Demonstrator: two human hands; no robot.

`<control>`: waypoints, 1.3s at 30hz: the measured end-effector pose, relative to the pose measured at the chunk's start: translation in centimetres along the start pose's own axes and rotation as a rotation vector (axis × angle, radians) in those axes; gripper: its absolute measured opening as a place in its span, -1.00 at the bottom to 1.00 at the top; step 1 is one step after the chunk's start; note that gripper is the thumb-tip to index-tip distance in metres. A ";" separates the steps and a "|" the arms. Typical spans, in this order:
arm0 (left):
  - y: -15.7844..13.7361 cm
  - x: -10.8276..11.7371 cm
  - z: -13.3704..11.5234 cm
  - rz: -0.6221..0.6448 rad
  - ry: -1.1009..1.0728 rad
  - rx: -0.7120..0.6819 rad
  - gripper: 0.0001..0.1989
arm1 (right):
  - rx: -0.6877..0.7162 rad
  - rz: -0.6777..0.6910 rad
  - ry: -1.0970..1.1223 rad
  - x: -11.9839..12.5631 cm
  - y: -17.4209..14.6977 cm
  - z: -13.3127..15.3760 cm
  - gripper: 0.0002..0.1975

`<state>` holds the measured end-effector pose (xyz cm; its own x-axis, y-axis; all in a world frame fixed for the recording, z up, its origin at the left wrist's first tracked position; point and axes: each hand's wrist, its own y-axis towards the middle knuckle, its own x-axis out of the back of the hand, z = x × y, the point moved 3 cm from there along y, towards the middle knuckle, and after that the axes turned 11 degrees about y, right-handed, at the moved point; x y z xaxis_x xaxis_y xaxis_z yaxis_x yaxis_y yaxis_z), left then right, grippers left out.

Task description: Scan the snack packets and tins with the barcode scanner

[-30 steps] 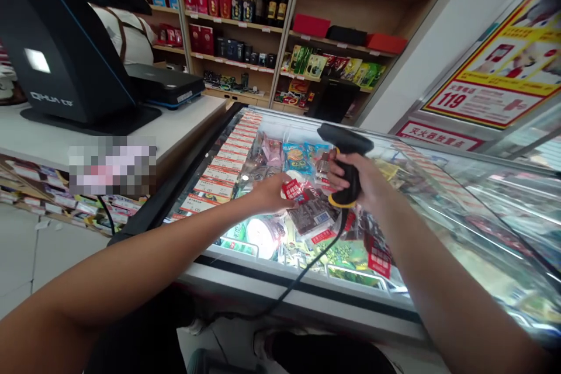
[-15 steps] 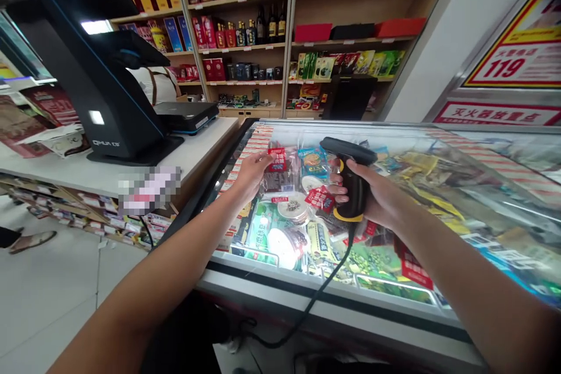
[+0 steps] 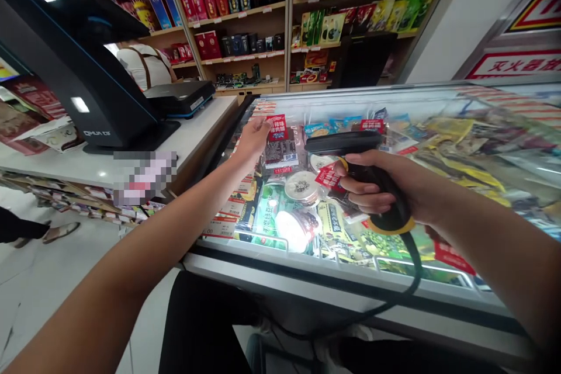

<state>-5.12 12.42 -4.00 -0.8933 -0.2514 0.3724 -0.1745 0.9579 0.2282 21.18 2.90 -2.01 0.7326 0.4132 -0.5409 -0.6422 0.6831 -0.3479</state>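
Note:
My left hand (image 3: 253, 140) pinches the top edge of a clear snack packet (image 3: 281, 151) with a red label and a barcode near its lower right corner. My right hand (image 3: 405, 178) is wrapped round the grip of a black and yellow barcode scanner (image 3: 344, 143). The scanner's head points left, toward the packet, a short way apart from it. Its black cable (image 3: 416, 266) hangs from the grip over the front edge of the glass-topped chest freezer (image 3: 245, 263). Another red-labelled packet (image 3: 331, 178) lies below the scanner head.
Tubs (image 3: 302, 187) and bagged goods show through the freezer glass. On the left, a counter (image 3: 204, 123) carries a black checkout machine (image 3: 114, 93). Shelves (image 3: 245, 11) of boxes and bottles stand behind. A person (image 3: 144, 64) in white is beyond the counter.
The view has tipped down. The scanner has turned so that its head points left toward the packet, and my right hand has shifted right. My left hand still holds the packet, its barcode now showing.

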 end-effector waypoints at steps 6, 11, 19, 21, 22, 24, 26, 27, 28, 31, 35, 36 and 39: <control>0.2 2.0 1.8 0.006 -0.099 -0.126 -0.83 | -0.044 -0.021 -0.007 -1.7 -0.2 -1.1 -0.68; 1.1 3.4 2.6 -0.004 -0.003 -0.234 -0.78 | -0.046 -0.045 -0.025 -2.1 0.2 -2.2 -0.66; 1.5 4.0 2.7 -0.009 0.074 -0.266 -0.74 | -0.034 -0.083 -0.037 -1.6 0.6 -2.5 -0.62; 1.4 4.0 2.7 -0.014 0.072 -0.251 -0.76 | -0.039 -0.083 -0.044 -1.5 0.6 -2.5 -0.62; 1.3 3.9 2.7 -0.016 0.066 -0.243 -0.77 | -0.041 -0.079 -0.051 -1.5 0.6 -2.5 -0.63; 1.3 3.8 2.6 -0.018 0.047 -0.233 -0.78 | -0.036 -0.071 -0.057 -1.5 0.5 -2.4 -0.64; 1.3 3.8 2.7 -0.032 0.040 -0.216 -0.81 | -0.015 -0.068 -0.053 -1.7 0.3 -2.1 -0.67; 1.4 3.8 2.7 -0.045 0.054 -0.198 -0.83 | 0.000 -0.068 -0.053 -1.7 0.2 -1.8 -0.68; 1.4 3.8 2.9 -0.062 0.088 -0.173 -0.84 | 0.019 -0.071 -0.056 -1.8 0.1 -1.5 -0.70; 1.7 4.2 3.4 -0.115 0.272 -0.109 -0.83 | 0.072 -0.080 -0.063 -1.6 -0.2 -0.5 -0.76; 2.0 5.1 3.9 -0.104 0.528 -0.098 -0.76 | 0.128 -0.080 -0.048 -0.9 -0.7 1.1 -0.77; 2.1 5.3 3.9 -0.078 0.590 -0.101 -0.74 | 0.137 -0.073 -0.050 -0.7 -0.9 1.5 -0.77; 1.8 5.9 4.0 -0.017 0.766 -0.124 -0.64 | 0.150 -0.052 -0.053 -0.2 -1.4 2.5 -0.76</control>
<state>-12.36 13.25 -4.94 -0.3478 -0.3352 0.8756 -0.0974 0.9418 0.3219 22.51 3.38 0.51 0.7772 0.4038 -0.4825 -0.5654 0.7847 -0.2540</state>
